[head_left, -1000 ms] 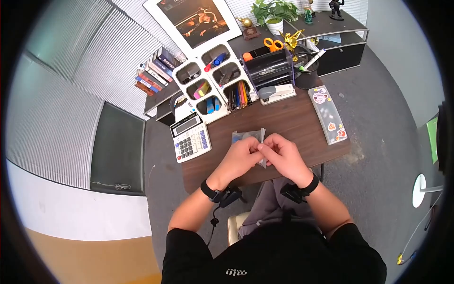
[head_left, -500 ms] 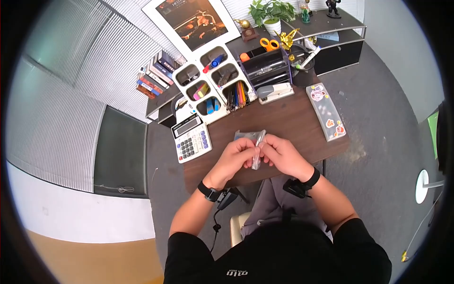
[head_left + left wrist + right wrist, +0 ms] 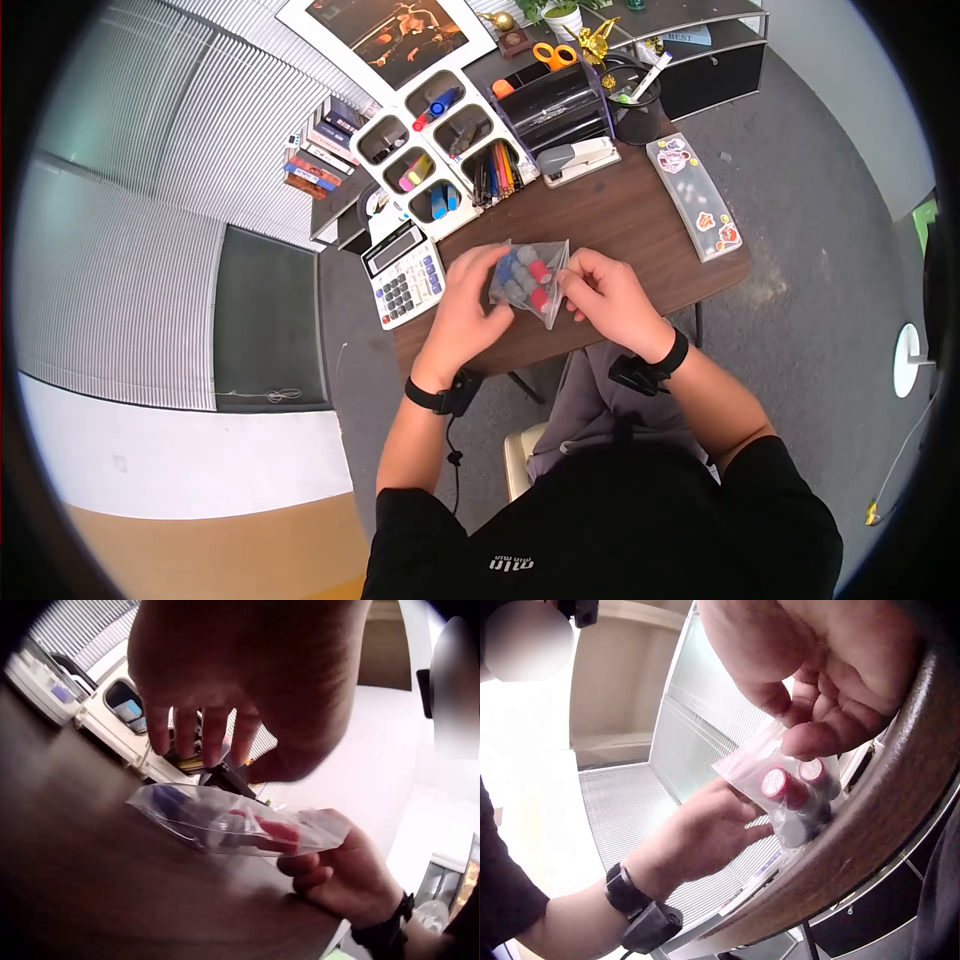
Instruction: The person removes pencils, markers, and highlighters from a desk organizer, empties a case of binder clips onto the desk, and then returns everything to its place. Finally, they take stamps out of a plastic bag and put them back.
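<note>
A clear plastic bag (image 3: 507,292) holds several small grey cylinders (image 3: 526,256) with red or blue ends. My right hand (image 3: 615,305) pinches the bag by its right edge between thumb and fingers. Beside the bag's left side is my left hand (image 3: 465,315), fingers spread and gripping nothing. In the left wrist view the left hand (image 3: 247,682) hangs over the bag (image 3: 217,817), fingers apart from it. Pale round marks show on the red ends (image 3: 775,783) in the right wrist view.
A calculator (image 3: 402,285) lies left of the hands. Behind stand a white organizer (image 3: 432,170) with pens and pencils, a stapler (image 3: 580,160) and a black mesh pen cup (image 3: 638,122). A stickered pencil case (image 3: 697,200) lies along the right of the brown desk (image 3: 630,225).
Both hands were together at the bag, fingers on its edge. The left hand has let go and moved left; the bag now lies flatter, its cylinders showing, with the right hand still pinching it.
</note>
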A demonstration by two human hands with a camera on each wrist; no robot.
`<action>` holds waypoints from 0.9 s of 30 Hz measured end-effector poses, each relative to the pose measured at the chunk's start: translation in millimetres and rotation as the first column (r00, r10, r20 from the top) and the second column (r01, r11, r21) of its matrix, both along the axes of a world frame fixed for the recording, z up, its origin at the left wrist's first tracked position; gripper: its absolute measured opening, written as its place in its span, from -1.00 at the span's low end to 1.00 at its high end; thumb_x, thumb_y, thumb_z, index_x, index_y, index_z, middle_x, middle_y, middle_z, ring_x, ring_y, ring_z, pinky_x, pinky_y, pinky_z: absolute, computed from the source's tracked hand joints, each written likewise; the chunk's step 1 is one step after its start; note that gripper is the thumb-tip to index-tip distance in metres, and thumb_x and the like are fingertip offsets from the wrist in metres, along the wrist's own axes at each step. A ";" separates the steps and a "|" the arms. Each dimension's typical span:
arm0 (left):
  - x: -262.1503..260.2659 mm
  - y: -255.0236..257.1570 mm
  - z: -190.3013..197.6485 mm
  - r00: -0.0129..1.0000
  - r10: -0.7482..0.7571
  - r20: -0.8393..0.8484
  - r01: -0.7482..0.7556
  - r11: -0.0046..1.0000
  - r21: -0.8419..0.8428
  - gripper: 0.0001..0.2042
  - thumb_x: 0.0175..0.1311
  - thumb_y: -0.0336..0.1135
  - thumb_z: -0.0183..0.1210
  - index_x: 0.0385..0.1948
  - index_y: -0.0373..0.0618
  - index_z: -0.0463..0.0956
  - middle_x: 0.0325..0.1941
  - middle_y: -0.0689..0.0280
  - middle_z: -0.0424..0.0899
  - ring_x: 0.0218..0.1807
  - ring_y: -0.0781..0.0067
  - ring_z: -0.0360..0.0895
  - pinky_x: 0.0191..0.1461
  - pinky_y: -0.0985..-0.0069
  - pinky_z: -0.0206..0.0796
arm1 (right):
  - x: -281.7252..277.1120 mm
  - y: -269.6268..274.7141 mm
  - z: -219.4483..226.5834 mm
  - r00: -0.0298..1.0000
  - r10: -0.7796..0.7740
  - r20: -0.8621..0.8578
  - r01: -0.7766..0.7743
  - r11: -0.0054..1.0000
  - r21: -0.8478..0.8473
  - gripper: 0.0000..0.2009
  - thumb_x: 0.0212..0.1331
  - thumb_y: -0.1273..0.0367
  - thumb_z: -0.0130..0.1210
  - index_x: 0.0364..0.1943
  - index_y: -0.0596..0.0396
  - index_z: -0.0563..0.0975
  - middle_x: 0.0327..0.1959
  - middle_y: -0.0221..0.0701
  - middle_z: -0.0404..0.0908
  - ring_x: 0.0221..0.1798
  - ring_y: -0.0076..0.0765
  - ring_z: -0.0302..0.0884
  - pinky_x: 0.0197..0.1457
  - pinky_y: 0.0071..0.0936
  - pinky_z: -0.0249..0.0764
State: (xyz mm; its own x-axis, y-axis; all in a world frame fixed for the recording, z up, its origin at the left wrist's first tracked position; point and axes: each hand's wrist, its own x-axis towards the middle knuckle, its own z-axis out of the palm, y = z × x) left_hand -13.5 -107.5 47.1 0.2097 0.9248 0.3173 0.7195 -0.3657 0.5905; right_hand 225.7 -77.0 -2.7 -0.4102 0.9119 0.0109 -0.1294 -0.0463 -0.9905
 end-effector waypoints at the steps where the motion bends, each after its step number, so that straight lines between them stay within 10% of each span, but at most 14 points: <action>1: 2.6 0.9 0.8 0.989 -0.040 -0.143 0.033 0.998 -0.050 -0.34 0.05 -0.47 0.35 0.33 -0.15 0.44 0.35 0.01 0.48 0.37 -0.03 0.41 0.39 0.20 0.34 | -0.2 0.2 0.4 1.000 -0.008 -0.004 0.008 1.000 -0.005 -0.81 0.49 0.36 0.13 -0.31 0.15 0.53 -0.49 -0.51 0.60 -0.44 -0.72 0.52 -0.36 -0.61 0.53; 4: 9.5 8.3 1.4 0.942 -0.132 -0.310 0.078 0.980 -0.182 0.00 -0.09 -0.28 0.47 0.56 -0.05 0.19 0.64 -0.05 0.17 0.68 -0.24 0.02 0.67 -0.02 0.01 | -1.6 0.3 -5.4 0.999 -0.011 -0.036 0.011 1.000 0.014 -0.92 0.46 0.44 0.15 -0.21 0.14 0.52 -0.44 -0.50 0.60 -0.42 -0.71 0.53 -0.35 -0.63 0.53; 14: 10.1 34.5 -12.4 0.970 -0.189 -0.154 0.152 0.963 -0.224 -0.38 -0.07 -0.26 0.53 0.12 -0.17 0.55 0.12 0.11 0.60 0.21 -0.03 0.52 0.34 0.20 0.36 | -5.4 -11.4 -1.7 0.949 -0.313 -0.031 0.310 0.915 0.259 -0.84 0.32 0.56 0.16 -0.08 0.13 0.50 -0.38 -0.30 0.60 -0.37 -0.30 0.63 -0.23 -0.38 0.57; 16: 1.1 29.9 -17.2 0.977 -0.157 -0.145 0.126 0.972 -0.198 -0.46 -0.05 -0.29 0.54 0.03 -0.19 0.57 0.08 0.13 0.63 0.20 -0.01 0.53 0.31 0.24 0.39 | 0.6 -7.6 -7.9 0.932 -0.329 0.150 0.179 0.780 0.600 -0.85 0.26 0.57 0.17 -0.13 0.10 0.53 -0.32 -0.22 0.59 -0.31 -0.02 0.64 -0.21 -0.23 0.58; 27: -17.4 9.8 3.1 0.968 -0.100 -0.231 0.043 0.970 -0.240 -0.15 -0.09 -0.24 0.60 0.37 -0.13 0.43 0.29 0.04 0.49 0.35 -0.05 0.43 0.47 0.22 0.28 | 6.0 4.8 2.4 0.930 -0.158 0.331 0.026 0.929 0.368 -0.58 0.20 0.50 0.21 0.18 0.17 0.52 -0.08 -0.06 0.59 -0.09 0.18 0.63 0.02 -0.02 0.58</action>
State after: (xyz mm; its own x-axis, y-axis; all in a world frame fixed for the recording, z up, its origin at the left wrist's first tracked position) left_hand -31.0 -97.7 50.2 0.3217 0.9464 0.0287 0.8270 -0.2956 0.4783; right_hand 231.7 -72.2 -0.2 -0.3615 0.9086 0.2094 0.2406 0.3078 -0.9205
